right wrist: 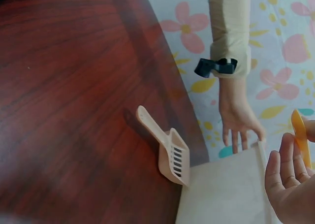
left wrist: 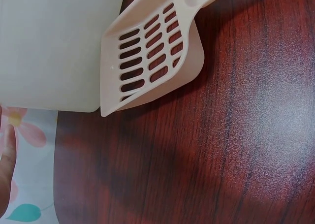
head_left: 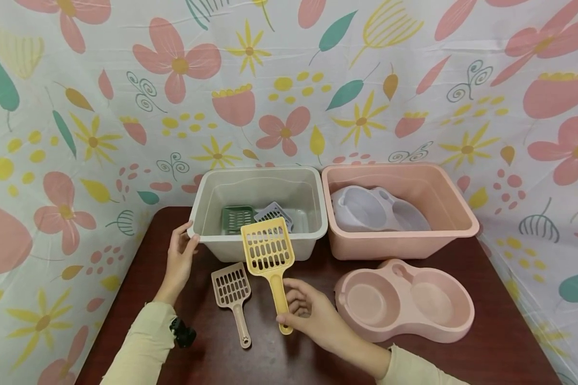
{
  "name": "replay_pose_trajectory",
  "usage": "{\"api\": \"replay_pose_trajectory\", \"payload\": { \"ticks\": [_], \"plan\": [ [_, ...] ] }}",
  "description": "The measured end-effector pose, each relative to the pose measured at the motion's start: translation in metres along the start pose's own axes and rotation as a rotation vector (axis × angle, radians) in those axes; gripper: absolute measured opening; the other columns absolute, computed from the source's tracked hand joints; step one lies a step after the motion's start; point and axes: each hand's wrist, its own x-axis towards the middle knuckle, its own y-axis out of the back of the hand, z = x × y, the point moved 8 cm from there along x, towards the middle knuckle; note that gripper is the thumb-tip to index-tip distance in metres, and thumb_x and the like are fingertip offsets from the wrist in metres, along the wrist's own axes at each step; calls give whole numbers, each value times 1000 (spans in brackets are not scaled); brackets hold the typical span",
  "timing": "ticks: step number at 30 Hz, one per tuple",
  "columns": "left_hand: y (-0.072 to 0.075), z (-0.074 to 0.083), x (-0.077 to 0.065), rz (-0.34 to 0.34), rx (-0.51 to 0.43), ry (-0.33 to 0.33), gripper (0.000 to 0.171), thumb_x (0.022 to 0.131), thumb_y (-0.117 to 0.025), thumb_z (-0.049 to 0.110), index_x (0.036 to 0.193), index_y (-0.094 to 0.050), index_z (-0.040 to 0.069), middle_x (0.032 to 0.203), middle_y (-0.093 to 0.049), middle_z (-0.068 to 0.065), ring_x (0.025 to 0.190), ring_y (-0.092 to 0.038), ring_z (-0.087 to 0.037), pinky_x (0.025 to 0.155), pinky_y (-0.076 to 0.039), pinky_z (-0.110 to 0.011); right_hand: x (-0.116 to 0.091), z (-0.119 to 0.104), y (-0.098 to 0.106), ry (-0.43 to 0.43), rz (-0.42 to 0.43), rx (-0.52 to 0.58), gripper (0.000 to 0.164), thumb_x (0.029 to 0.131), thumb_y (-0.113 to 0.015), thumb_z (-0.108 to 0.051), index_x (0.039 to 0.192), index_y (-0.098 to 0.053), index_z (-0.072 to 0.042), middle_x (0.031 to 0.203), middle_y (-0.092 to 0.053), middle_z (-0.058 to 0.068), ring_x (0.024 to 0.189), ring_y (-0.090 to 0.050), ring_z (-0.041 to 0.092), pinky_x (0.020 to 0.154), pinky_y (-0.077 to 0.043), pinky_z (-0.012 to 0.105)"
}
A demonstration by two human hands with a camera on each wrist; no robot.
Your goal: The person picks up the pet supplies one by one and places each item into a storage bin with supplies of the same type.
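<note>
My right hand (head_left: 313,315) grips a yellow litter scoop (head_left: 268,248) by its handle, its slotted head raised in front of the grey litter box (head_left: 262,247). In the right wrist view only an edge of that scoop shows beside the fingers. My left hand (head_left: 179,262) touches the front left corner of the grey box's rim, its fingers nearly straight in the right wrist view (right wrist: 238,115). Between the hands, a beige litter scoop (head_left: 232,289) lies on the table, its head against the box (left wrist: 133,61). Inside the grey box are a green scoop (head_left: 237,218) and a grey-lilac scoop (head_left: 276,211).
On the right, a pink litter box (head_left: 385,246) holds a lilac double bowl (head_left: 363,207). A pink double bowl (head_left: 404,321) sits in front of it on the dark red wooden table (head_left: 318,363). A flower-patterned cloth (head_left: 289,69) hangs behind and at the sides.
</note>
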Motion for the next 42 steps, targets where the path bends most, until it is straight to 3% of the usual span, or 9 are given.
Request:
{"api": "replay_pose_trajectory", "payload": {
  "ticks": [15,24,35,39,42],
  "plan": [
    [1,-2,0,4,-27,-8,47,106,-48,16,149,-34,3,135,-46,-25,106,-49,-6,83,-42,-19,14,-12,16,33,22,-71,63,82,-79,-2,137,-49,5,96,-66,11,79,-60,9,72,-50,22],
    [1,-3,0,0,-37,0,47,106,-47,15,149,-34,2,136,-45,-25,106,-49,-6,86,-42,-26,27,-20,26,5,40,-125,68,81,-80,-2,141,-48,2,99,-67,8,80,-62,10,73,-49,23],
    [-2,-2,0,-13,-28,-6,47,106,-47,14,149,-33,1,135,-46,-25,103,-50,-5,86,-42,-27,41,-28,38,-3,63,-153,70,82,-79,0,143,-46,4,96,-67,9,79,-62,12,71,-51,24],
    [0,0,0,-5,-23,-14,47,106,-47,13,149,-33,1,135,-46,-25,104,-50,-4,83,-42,-22,47,-32,41,-6,57,-169,71,82,-79,-2,144,-44,4,97,-68,9,80,-63,14,72,-51,25],
    [0,-1,1,-9,-26,-14,47,106,-47,14,149,-33,1,134,-46,-25,104,-49,-5,85,-42,-26,53,-35,43,-12,58,-180,72,83,-79,-2,145,-44,4,97,-68,8,80,-63,15,73,-51,24]
  ]
}}
